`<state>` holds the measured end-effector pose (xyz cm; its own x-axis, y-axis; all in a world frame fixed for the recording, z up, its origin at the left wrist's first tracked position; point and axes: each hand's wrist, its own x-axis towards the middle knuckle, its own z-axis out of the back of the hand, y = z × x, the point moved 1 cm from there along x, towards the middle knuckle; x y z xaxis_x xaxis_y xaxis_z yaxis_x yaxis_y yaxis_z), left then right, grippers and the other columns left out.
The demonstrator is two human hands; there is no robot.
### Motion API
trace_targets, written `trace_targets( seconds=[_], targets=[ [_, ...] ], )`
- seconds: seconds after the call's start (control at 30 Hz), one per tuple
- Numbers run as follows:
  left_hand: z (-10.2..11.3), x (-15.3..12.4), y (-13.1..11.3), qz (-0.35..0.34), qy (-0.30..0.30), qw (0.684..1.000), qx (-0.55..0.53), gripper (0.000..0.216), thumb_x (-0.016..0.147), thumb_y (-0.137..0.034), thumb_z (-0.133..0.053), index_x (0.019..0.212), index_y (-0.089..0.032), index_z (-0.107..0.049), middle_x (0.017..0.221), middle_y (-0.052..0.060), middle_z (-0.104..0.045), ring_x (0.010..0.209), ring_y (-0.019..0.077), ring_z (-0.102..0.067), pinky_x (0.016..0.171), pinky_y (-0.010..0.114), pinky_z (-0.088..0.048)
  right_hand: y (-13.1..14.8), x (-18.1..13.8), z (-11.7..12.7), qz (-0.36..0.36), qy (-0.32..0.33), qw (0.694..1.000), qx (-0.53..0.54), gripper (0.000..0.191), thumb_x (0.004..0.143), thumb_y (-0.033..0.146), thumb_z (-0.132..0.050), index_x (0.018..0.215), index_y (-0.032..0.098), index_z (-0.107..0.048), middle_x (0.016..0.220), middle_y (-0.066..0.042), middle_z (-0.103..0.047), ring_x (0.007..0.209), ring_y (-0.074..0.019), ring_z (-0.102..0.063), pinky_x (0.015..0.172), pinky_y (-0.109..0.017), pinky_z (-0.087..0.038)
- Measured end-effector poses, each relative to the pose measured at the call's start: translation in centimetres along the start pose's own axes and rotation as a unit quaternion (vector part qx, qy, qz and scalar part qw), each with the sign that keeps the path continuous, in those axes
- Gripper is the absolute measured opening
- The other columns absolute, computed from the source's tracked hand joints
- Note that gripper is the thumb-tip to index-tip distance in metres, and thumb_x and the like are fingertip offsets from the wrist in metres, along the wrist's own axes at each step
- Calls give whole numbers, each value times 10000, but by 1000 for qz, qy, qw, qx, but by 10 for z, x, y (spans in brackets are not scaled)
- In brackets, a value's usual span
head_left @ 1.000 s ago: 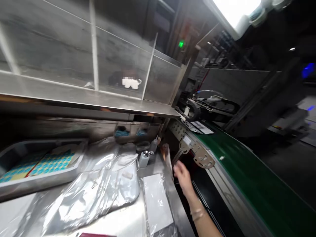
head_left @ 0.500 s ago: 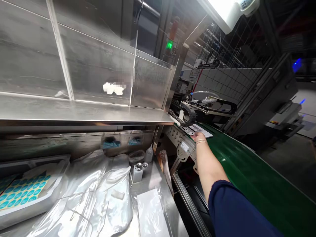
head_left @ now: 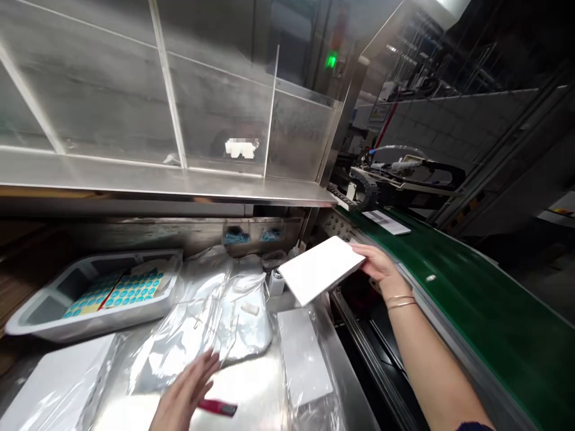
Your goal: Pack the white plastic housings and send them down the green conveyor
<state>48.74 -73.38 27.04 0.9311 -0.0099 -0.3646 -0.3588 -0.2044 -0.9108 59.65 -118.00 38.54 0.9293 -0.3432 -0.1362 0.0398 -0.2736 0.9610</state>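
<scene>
My right hand (head_left: 380,263) grips the right edge of a white flat box (head_left: 321,269), tilted and raised over the bench's right edge. My left hand (head_left: 188,389) hovers at the bottom of the view with its fingers stretched out, holding nothing. Close beside it lies a small red tool (head_left: 218,407) with a dark end, partly hidden by the hand; its kind is unclear. Below the white box, a clear plastic bag with a white sheet inside (head_left: 305,356) rests on the steel bench (head_left: 251,389).
A grey tray (head_left: 90,326) holds sheets of round blue stickers (head_left: 139,287). Clear plastic bags (head_left: 245,308) and a pump bottle (head_left: 275,282) lie or stand mid-bench. On the right runs a green conveyor belt (head_left: 471,275) carrying a white printed panel (head_left: 389,222), near a machine arm (head_left: 404,170).
My right hand has come back from the conveyor toward the bench, bringing the white flat box. My left hand has entered at the bottom. The view has turned left.
</scene>
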Motion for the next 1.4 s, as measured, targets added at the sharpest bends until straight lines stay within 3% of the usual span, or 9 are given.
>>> trace_targets(
  seconds=[0.07, 0.17, 0.23, 0.3, 0.47, 0.7, 0.93, 1.17, 1.4],
  targets=[
    [-16, -1, -17, 57, 32, 995, -78, 443, 786, -436, -553, 1155, -193, -562, 1150, 112, -640, 1101, 256, -568, 998, 387, -410, -30, -27, -44, -49, 153, 987, -28, 329, 636, 121, -697, 957, 52, -682, 924, -160, -697, 777, -225, -650, 715, -317, -493],
    [-40, -11, -31, 132, 160, 964, -166, 478, 809, -453, -538, 1170, -140, -558, 1043, 167, -674, 952, 285, -642, 837, 411, -501, -69, -61, -106, -111, 351, 928, -57, 364, 678, 204, -678, 1020, 80, -671, 956, -128, -701, 812, -208, -653, 753, -303, -481],
    [-48, -24, -31, 156, 196, 946, -204, 494, 806, -474, -537, 1146, -118, -579, 977, 170, -690, 882, 307, -659, 772, 426, -519, -90, -78, -136, -140, 410, 899, -57, 370, 687, 216, -678, 1033, 83, -667, 950, -116, -702, 799, -188, -652, 738, -276, -478],
    [-46, -37, -27, 159, 162, 946, -233, 493, 796, -471, -556, 1128, -109, -593, 931, 160, -701, 856, 316, -663, 748, 428, -525, -105, -88, -159, -152, 440, 883, -57, 359, 701, 230, -681, 1029, 84, -668, 952, -114, -700, 797, -174, -647, 722, -253, -474],
    [-21, -56, -18, 60, 6, 961, -271, 420, 780, -386, -616, 1115, -133, -602, 904, 111, -714, 881, 284, -659, 744, 358, -531, -137, -99, -188, -138, 389, 909, -51, 368, 749, 324, -666, 1073, 149, -650, 874, -64, -703, 726, -136, -627, 686, -241, -481],
    [12, -50, -11, 7, -78, 951, -298, 502, 766, -479, -598, 1061, -73, -616, 828, 135, -715, 793, 290, -674, 680, 359, -550, -187, -129, -178, -199, 355, 913, -15, 347, 759, 345, -668, 1045, 149, -648, 851, -66, -683, 724, -130, -628, 788, -275, -482],
    [19, -39, -7, -2, -83, 943, -323, 513, 764, -507, -586, 1052, -84, -617, 840, 119, -716, 780, 267, -677, 686, 340, -552, -225, -166, -162, -266, 337, 903, -21, 315, 699, 343, -723, 948, 154, -684, 757, -38, -672, 669, -117, -602, 713, -245, -479],
    [19, -38, -6, -9, -79, 943, -325, 497, 771, -491, -583, 1076, -99, -606, 927, 113, -706, 796, 246, -672, 699, 316, -549, -236, -182, -158, -283, 323, 903, -24, 322, 709, 341, -710, 962, 144, -685, 720, -36, -660, 660, -127, -601, 653, -239, -464],
    [24, -37, -4, 13, -105, 944, -312, 501, 781, -506, -555, 1039, -80, -607, 847, 112, -709, 770, 248, -673, 673, 326, -554, -246, -187, -155, -275, 326, 904, -28, 318, 724, 303, -697, 981, 118, -669, 703, -42, -644, 655, -126, -592, 586, -214, -454]
  ],
)
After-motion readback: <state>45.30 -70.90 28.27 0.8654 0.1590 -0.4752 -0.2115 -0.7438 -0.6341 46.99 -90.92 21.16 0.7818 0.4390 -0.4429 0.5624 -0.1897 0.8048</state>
